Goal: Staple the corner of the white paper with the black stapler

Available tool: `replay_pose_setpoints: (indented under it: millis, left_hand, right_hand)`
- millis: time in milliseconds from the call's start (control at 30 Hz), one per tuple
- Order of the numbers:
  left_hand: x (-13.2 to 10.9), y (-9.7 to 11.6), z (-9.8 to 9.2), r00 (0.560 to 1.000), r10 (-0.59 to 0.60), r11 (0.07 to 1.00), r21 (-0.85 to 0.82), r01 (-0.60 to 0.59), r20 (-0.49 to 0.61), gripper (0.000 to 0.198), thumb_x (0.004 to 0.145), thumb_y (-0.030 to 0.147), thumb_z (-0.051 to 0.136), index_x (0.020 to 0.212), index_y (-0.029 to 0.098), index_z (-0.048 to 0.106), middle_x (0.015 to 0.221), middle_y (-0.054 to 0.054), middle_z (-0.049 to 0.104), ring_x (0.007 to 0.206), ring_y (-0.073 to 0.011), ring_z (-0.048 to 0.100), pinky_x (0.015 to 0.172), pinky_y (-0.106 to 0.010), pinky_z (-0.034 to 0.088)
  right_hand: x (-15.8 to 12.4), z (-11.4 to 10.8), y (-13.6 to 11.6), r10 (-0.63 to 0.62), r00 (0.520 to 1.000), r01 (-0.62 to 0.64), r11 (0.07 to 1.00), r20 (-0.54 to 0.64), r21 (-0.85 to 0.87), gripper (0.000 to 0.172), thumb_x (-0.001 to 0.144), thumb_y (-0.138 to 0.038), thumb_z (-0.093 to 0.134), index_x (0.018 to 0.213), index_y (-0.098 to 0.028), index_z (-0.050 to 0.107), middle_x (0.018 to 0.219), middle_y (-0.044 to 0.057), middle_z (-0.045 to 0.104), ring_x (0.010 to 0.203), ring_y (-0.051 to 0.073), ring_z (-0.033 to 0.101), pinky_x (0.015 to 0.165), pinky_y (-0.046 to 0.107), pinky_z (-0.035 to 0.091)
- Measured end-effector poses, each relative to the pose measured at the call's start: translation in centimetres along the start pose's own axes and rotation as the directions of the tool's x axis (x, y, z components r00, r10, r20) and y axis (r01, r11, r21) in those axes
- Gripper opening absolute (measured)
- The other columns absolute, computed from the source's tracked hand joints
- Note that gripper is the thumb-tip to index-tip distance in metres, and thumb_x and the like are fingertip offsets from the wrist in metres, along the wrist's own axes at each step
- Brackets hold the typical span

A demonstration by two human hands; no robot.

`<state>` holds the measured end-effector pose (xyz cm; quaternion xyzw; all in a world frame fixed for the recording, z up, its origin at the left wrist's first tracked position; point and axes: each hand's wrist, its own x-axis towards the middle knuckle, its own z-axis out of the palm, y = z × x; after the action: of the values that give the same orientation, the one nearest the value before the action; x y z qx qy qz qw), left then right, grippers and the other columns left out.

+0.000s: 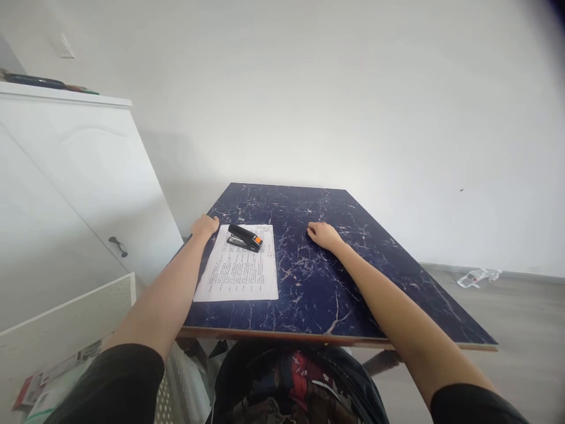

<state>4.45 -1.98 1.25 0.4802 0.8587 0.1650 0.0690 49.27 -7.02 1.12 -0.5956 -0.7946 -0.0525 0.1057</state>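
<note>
A black stapler (pixel 245 238) with an orange patch at one end lies on the upper part of a printed sheet of paper (pixel 238 277). The paper rests flat on the left side of a dark blue marbled table (pixel 304 294). My left hand (pixel 205 225) is at the table's left edge, just beside the paper's upper left corner. Its thumb points toward the sheet, while its other fingers are mostly hidden. On the tabletop to the right of the paper rests my right hand (pixel 324 234), fingers curled in, with nothing visible in them. Neither hand touches the stapler.
A white cabinet (pixel 88 176) with a dark handle stands at the left, with long dark items on top. Below it is a pale open-topped bin (pixel 66 306). Crumpled clear plastic (pixel 479 278) lies on the floor at right. A white wall is behind the table.
</note>
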Motion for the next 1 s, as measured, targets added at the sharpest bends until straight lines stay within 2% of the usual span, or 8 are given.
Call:
replay_pose_setpoints:
  millis: [167, 267, 367, 467, 600, 700, 800, 1000]
  left_hand:
    - [0.3, 0.1, -0.1, 1.0, -0.009, 0.999, 0.038, 0.009, -0.006, 0.066, 0.098, 0.054, 0.043, 0.14, 0.005, 0.056, 0.131, -0.03, 0.068, 0.123, -0.0422, 0.066, 0.093, -0.05, 0.055]
    - [0.3, 0.1, 0.0, 1.0, -0.016, 0.999, 0.051, 0.016, -0.004, 0.066, 0.099, 0.055, 0.043, 0.141, 0.006, 0.056, 0.131, -0.029, 0.068, 0.123, -0.0409, 0.066, 0.091, -0.047, 0.056]
    - [0.2, 0.1, 0.0, 1.0, -0.001, 0.999, 0.054, 0.002, -0.016, 0.066, 0.099, 0.055, 0.042, 0.141, 0.005, 0.056, 0.133, -0.03, 0.066, 0.123, -0.0411, 0.066, 0.093, -0.048, 0.056]
    - [0.1, 0.1, -0.1, 1.0, -0.013, 0.999, 0.049, 0.014, -0.01, 0.066, 0.099, 0.055, 0.042, 0.141, 0.005, 0.055, 0.134, -0.03, 0.066, 0.124, -0.0415, 0.065, 0.097, -0.051, 0.054]
    - [0.1, 0.2, -0.2, 1.0, -0.017, 0.999, 0.044, 0.016, 0.004, 0.065, 0.098, 0.052, 0.044, 0.14, 0.004, 0.055, 0.135, -0.032, 0.064, 0.126, -0.042, 0.064, 0.101, -0.052, 0.052]
    - [0.1, 0.2, -0.1, 1.0, -0.002, 0.999, 0.043, 0.002, -0.001, 0.065, 0.097, 0.05, 0.044, 0.14, 0.002, 0.055, 0.136, -0.033, 0.063, 0.127, -0.0421, 0.063, 0.102, -0.052, 0.051]
    - [0.1, 0.1, 0.1, 1.0, 0.01, 1.0, 0.029, -0.01, -0.012, 0.066, 0.097, 0.051, 0.044, 0.14, 0.001, 0.055, 0.136, -0.033, 0.063, 0.128, -0.0424, 0.063, 0.104, -0.052, 0.05]
    - [0.4, 0.0, 0.2, 1.0, 0.002, 1.0, 0.015, -0.001, -0.021, 0.065, 0.096, 0.051, 0.045, 0.138, 0.003, 0.057, 0.134, -0.033, 0.064, 0.126, -0.0436, 0.064, 0.101, -0.054, 0.052]
  right_hand:
    - [-0.1, -0.5, -0.1, 0.02, 1.0, -0.02, 0.999, -0.005, 0.03, 0.023, 0.103, -0.028, 0.05, 0.093, -0.021, 0.069, 0.093, 0.009, 0.074, 0.083, 0.022, 0.065, 0.069, 0.029, 0.034]
    - [-0.6, -0.8, -1.1, 0.036, 0.994, -0.03, 0.998, -0.103, 0.057, 0.024, 0.103, -0.027, 0.048, 0.094, -0.02, 0.069, 0.097, 0.01, 0.073, 0.087, 0.022, 0.065, 0.072, 0.029, 0.038]
    - [-0.5, -1.2, -4.7, -0.02, 0.957, 0.079, 0.978, -0.29, 0.192, 0.026, 0.106, -0.027, 0.044, 0.105, -0.02, 0.068, 0.106, 0.01, 0.072, 0.1, 0.022, 0.065, 0.083, 0.029, 0.044]
    - [0.2, -1.7, -10.7, -0.145, 0.922, 0.288, 0.878, -0.36, 0.382, 0.025, 0.105, -0.034, 0.05, 0.119, -0.019, 0.065, 0.12, 0.01, 0.07, 0.116, 0.021, 0.062, 0.099, 0.031, 0.045]
    - [1.8, -2.1, -18.4, -0.31, 0.916, 0.4, 0.762, -0.256, 0.509, 0.047, 0.099, -0.052, 0.062, 0.134, -0.021, 0.057, 0.134, 0.012, 0.065, 0.127, 0.027, 0.058, 0.1, 0.037, 0.049]
    - [2.6, -1.8, -21.3, -0.393, 0.909, 0.407, 0.766, -0.139, 0.497, 0.047, 0.096, -0.046, 0.068, 0.133, -0.02, 0.055, 0.125, 0.012, 0.07, 0.111, 0.028, 0.067, 0.086, 0.037, 0.055]
    - [3.0, -1.4, -21.7, -0.378, 0.926, 0.351, 0.832, -0.025, 0.429, 0.043, 0.096, -0.037, 0.067, 0.133, -0.02, 0.054, 0.109, 0.011, 0.074, 0.091, 0.027, 0.071, 0.071, 0.034, 0.055]
    - [3.1, -1.3, -20.7, -0.399, 0.917, 0.374, 0.859, 0.001, 0.349, 0.043, 0.095, -0.038, 0.065, 0.132, -0.021, 0.054, 0.107, 0.011, 0.075, 0.086, 0.027, 0.072, 0.063, 0.032, 0.054]
